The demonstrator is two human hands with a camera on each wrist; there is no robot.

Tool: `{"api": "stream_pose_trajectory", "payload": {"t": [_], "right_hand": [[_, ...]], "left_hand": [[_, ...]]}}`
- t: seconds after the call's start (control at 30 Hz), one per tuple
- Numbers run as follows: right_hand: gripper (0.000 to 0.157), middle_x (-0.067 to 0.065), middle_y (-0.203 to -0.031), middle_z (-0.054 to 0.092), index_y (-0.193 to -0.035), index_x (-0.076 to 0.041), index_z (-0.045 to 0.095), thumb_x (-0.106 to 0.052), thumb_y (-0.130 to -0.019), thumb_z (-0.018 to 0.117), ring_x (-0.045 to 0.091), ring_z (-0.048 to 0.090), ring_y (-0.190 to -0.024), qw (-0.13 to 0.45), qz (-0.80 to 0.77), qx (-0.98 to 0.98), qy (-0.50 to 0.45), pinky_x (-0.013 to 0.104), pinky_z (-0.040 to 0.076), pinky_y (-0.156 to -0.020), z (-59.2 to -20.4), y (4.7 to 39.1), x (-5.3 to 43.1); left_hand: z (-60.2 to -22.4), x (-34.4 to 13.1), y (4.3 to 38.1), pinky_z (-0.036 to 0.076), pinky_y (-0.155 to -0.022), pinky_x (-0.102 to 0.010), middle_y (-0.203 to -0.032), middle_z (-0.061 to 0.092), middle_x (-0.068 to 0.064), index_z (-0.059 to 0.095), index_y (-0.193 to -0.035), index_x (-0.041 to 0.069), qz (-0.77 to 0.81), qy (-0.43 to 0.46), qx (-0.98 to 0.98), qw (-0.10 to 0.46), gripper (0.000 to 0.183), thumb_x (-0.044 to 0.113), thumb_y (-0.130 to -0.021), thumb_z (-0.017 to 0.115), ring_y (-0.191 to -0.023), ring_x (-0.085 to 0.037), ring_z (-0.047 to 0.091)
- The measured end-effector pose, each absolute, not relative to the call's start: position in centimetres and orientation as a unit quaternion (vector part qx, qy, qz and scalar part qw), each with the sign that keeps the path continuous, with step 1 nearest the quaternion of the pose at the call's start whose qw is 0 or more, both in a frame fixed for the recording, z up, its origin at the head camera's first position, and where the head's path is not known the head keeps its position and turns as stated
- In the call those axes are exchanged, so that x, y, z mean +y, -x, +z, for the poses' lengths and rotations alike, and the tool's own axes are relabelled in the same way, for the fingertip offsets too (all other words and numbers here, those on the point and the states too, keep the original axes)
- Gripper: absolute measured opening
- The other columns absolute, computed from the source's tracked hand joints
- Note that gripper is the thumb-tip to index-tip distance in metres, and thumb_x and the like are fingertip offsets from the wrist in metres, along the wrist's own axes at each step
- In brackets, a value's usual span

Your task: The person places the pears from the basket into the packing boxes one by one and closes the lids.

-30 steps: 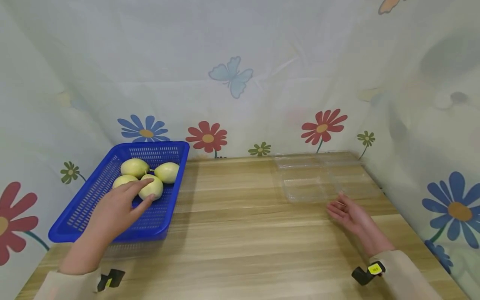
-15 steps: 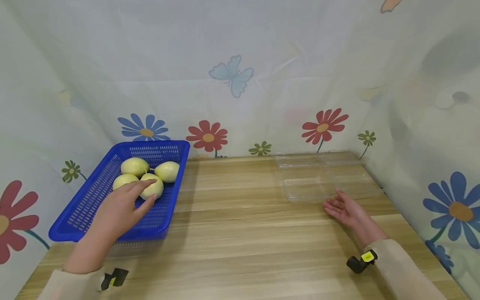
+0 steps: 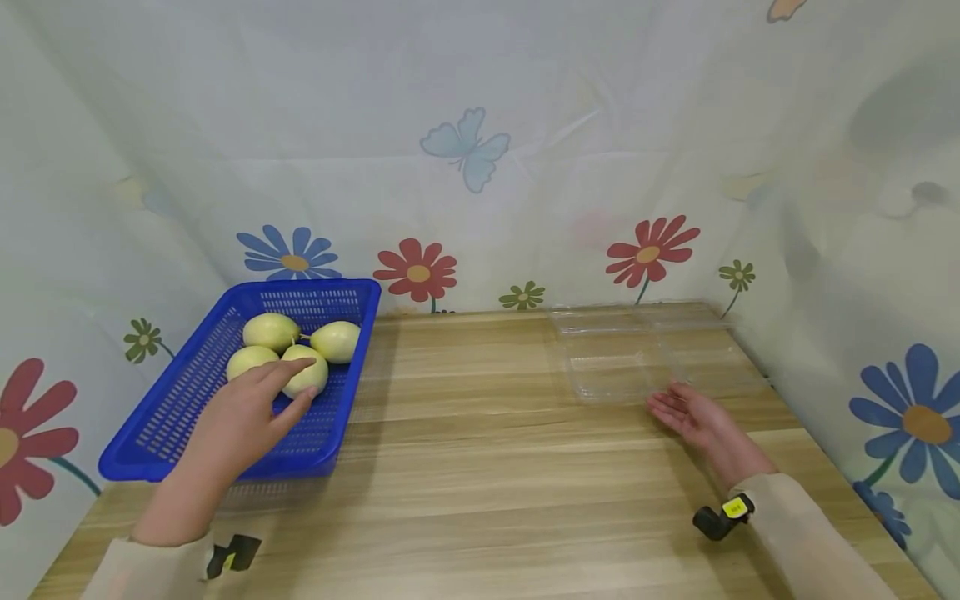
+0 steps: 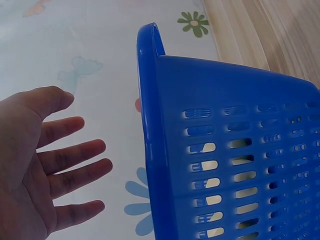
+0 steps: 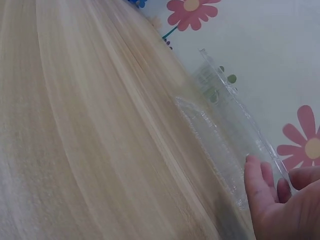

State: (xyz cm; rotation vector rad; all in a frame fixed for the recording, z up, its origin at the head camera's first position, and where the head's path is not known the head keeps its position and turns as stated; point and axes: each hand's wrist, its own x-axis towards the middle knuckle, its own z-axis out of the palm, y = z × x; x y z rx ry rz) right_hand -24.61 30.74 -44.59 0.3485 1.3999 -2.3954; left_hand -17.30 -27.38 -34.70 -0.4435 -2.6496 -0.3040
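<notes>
A blue plastic basket (image 3: 161, 417) stands at the left of the table, with several pale yellow-green pears (image 3: 272, 332) inside it. My left hand (image 3: 236, 417) hovers over the basket's near part, fingers spread and relaxed; in the head view it overlaps the nearest pear (image 3: 309, 372). The left wrist view shows that hand (image 4: 35, 165) with straight fingers and nothing in it, outside the blue basket wall (image 4: 210, 82). On the right, my right hand (image 3: 701, 425) is palm up with loosely bent fingers, close to the near edge of a clear plastic container (image 3: 611, 375) with a raised lid.
The wooden table (image 3: 480, 483) runs between basket and container. A flowered curtain (image 3: 570, 192) hangs behind the table and along both sides. Black wrist cameras (image 3: 720, 521) sit at the cuffs.
The right hand has shifted slightly left along the container's near edge. The left hand stays nearly in place over the basket, and the pears have not moved.
</notes>
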Motion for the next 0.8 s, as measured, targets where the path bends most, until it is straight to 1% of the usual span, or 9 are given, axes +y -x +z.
{"api": "stream_pose_trajectory", "payload": {"t": [0.17, 0.33, 0.53, 0.63, 0.8], "right_hand": [[0.032, 0.005, -0.082, 0.072, -0.095, -0.012, 0.055, -0.011, -0.11, 0.027, 0.013, 0.075, -0.078, 0.173, -0.846, 0.49, -0.117, 0.022, 0.063, -0.077, -44.6, 24.9, 30.7], [0.026, 0.006, -0.082, 0.072, -0.101, -0.008, 0.051, -0.009, -0.11, 0.027, 0.014, 0.076, -0.078, 0.18, -0.851, 0.48, -0.115, 0.022, 0.064, -0.077, -44.4, 24.9, 30.6], [0.016, 0.006, -0.083, 0.073, -0.109, -0.005, 0.043, -0.008, -0.11, 0.027, 0.014, 0.077, -0.078, 0.184, -0.849, 0.484, -0.11, 0.021, 0.064, -0.077, -44.1, 24.7, 30.2], [0.013, 0.006, -0.083, 0.073, -0.112, -0.005, 0.039, -0.008, -0.11, 0.026, 0.013, 0.077, -0.078, 0.184, -0.845, 0.49, -0.11, 0.021, 0.063, -0.077, -44.0, 24.6, 29.9], [0.014, 0.005, -0.083, 0.073, -0.111, -0.004, 0.038, -0.008, -0.11, 0.025, 0.012, 0.076, -0.078, 0.187, -0.839, 0.501, -0.104, 0.019, 0.063, -0.077, -44.3, 24.6, 29.5]], "left_hand": [[-34.7, -27.4, 17.3, 0.056, -0.088, -0.062, -0.12, 0.072, -0.023, 0.064, -0.131, 0.005, -0.11, 0.155, -0.96, 0.208, 0.04, 0.019, -0.095, 0.072, -0.109, -0.045, 0.067], [-34.9, -27.3, 17.3, 0.056, -0.089, -0.06, -0.118, 0.072, -0.023, 0.065, -0.13, 0.004, -0.12, 0.161, -0.958, 0.206, 0.039, 0.017, -0.095, 0.072, -0.107, -0.043, 0.068], [-34.9, -27.2, 17.3, 0.056, -0.088, -0.061, -0.119, 0.072, -0.023, 0.065, -0.13, 0.004, -0.122, 0.157, -0.958, 0.205, 0.038, 0.018, -0.095, 0.071, -0.108, -0.044, 0.068], [-34.8, -27.2, 17.3, 0.056, -0.089, -0.061, -0.12, 0.072, -0.023, 0.065, -0.13, 0.004, -0.12, 0.155, -0.96, 0.201, 0.038, 0.018, -0.096, 0.071, -0.109, -0.044, 0.068], [-34.8, -27.1, 17.3, 0.056, -0.089, -0.062, -0.123, 0.071, -0.023, 0.065, -0.131, 0.005, -0.116, 0.154, -0.961, 0.197, 0.038, 0.019, -0.096, 0.071, -0.11, -0.045, 0.067]]}}
